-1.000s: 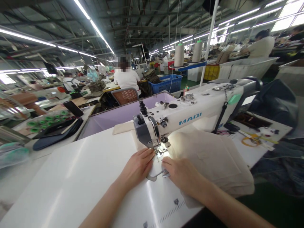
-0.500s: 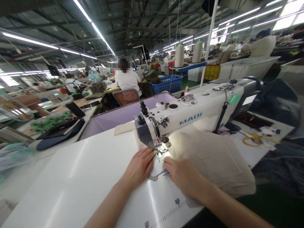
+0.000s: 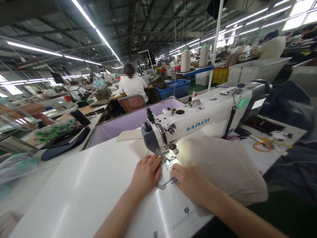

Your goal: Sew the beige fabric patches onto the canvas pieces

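A white sewing machine [image 3: 198, 115] stands on a glossy white table [image 3: 99, 185], its lamp lighting the needle area. My left hand [image 3: 148, 172] lies flat just left of the presser foot, fingers extended on the edge of beige fabric [image 3: 138, 147] behind it. My right hand [image 3: 187, 178] is right of the needle plate, its fingers curled together at the cloth's edge; what they pinch is too small to tell. Stacked beige fabric pieces [image 3: 223, 162] lie under the machine arm, to the right of the needle.
Behind the table is a lilac-lined bin [image 3: 111, 127]. Yellow-handled scissors [image 3: 262, 144] lie at the right. Thread cones [image 3: 185, 61] stand on a blue holder beyond the machine. A person in white [image 3: 133, 86] sits ahead, beside a blue crate [image 3: 172, 90].
More beige fabric shows behind and left of the needle, spread farther left. Both hands stay almost in place. The camera view has shifted slightly.
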`<state>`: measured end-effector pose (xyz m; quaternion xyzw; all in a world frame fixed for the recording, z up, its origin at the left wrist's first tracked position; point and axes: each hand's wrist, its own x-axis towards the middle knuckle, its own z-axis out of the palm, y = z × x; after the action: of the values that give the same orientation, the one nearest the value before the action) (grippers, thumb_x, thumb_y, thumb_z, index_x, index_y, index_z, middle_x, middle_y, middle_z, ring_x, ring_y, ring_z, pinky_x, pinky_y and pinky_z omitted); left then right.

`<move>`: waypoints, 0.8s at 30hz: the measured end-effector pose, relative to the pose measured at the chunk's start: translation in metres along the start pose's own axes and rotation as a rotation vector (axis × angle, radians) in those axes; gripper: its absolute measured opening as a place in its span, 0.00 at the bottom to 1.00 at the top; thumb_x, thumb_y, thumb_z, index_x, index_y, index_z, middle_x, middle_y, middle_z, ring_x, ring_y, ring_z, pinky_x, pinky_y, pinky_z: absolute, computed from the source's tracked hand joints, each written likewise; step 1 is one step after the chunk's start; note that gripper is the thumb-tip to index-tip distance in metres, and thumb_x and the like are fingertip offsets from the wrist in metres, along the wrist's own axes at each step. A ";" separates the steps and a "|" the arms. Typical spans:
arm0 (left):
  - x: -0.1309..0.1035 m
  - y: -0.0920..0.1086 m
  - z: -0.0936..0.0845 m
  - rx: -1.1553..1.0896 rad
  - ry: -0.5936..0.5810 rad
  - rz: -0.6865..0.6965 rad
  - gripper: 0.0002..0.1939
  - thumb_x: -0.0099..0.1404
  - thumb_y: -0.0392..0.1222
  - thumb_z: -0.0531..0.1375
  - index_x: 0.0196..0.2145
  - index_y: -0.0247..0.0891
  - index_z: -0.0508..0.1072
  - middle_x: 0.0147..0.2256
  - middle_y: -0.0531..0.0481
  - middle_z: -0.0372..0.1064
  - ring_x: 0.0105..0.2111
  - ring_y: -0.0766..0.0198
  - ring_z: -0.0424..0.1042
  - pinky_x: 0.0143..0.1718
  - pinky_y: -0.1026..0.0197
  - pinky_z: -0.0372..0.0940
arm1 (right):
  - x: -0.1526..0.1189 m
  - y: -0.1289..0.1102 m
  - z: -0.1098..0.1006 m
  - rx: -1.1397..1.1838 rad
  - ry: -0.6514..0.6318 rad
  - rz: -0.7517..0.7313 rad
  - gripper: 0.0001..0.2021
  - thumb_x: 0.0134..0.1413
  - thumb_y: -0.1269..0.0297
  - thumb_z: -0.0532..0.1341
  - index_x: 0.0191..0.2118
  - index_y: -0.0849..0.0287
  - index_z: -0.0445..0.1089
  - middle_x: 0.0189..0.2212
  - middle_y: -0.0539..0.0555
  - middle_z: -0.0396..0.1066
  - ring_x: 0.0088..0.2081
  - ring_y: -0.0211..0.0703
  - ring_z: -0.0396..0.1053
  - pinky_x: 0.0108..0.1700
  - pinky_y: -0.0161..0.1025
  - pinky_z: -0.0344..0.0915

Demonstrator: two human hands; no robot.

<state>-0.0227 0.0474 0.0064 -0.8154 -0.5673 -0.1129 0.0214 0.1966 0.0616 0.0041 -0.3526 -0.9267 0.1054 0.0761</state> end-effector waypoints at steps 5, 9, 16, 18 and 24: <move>-0.007 0.015 -0.001 -0.177 -0.009 -0.004 0.14 0.73 0.35 0.51 0.47 0.40 0.75 0.48 0.42 0.73 0.47 0.53 0.72 0.50 0.49 0.72 | -0.004 -0.003 0.001 0.039 0.031 0.019 0.12 0.63 0.74 0.59 0.50 0.59 0.72 0.49 0.56 0.73 0.41 0.47 0.75 0.36 0.37 0.68; -0.015 0.031 0.005 -0.242 -0.030 0.040 0.13 0.69 0.29 0.53 0.44 0.39 0.74 0.47 0.42 0.72 0.46 0.55 0.73 0.48 0.51 0.74 | -0.009 -0.006 -0.001 0.068 -0.004 0.004 0.14 0.63 0.71 0.59 0.53 0.59 0.70 0.50 0.55 0.72 0.42 0.48 0.75 0.38 0.39 0.69; -0.018 0.030 0.015 -0.063 0.013 0.085 0.17 0.70 0.37 0.56 0.55 0.37 0.70 0.56 0.40 0.70 0.58 0.47 0.69 0.58 0.44 0.69 | -0.008 -0.006 -0.001 0.031 -0.029 0.000 0.05 0.62 0.71 0.61 0.44 0.60 0.72 0.44 0.54 0.74 0.39 0.47 0.75 0.36 0.40 0.69; -0.017 0.027 0.016 -0.028 -0.005 0.081 0.19 0.71 0.38 0.56 0.58 0.36 0.69 0.57 0.39 0.71 0.57 0.46 0.69 0.57 0.43 0.70 | -0.006 -0.005 -0.001 0.016 -0.025 0.002 0.05 0.62 0.71 0.61 0.44 0.60 0.72 0.44 0.54 0.74 0.39 0.47 0.75 0.35 0.40 0.68; -0.015 0.033 0.009 0.040 -0.073 0.039 0.19 0.70 0.36 0.56 0.58 0.34 0.70 0.59 0.39 0.70 0.58 0.47 0.69 0.56 0.44 0.70 | -0.005 -0.004 -0.002 0.020 -0.029 -0.007 0.06 0.63 0.70 0.61 0.45 0.60 0.72 0.45 0.54 0.74 0.40 0.48 0.75 0.36 0.39 0.68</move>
<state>0.0046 0.0234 -0.0027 -0.8292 -0.5541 -0.0712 0.0193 0.1986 0.0557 0.0065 -0.3472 -0.9278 0.1194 0.0665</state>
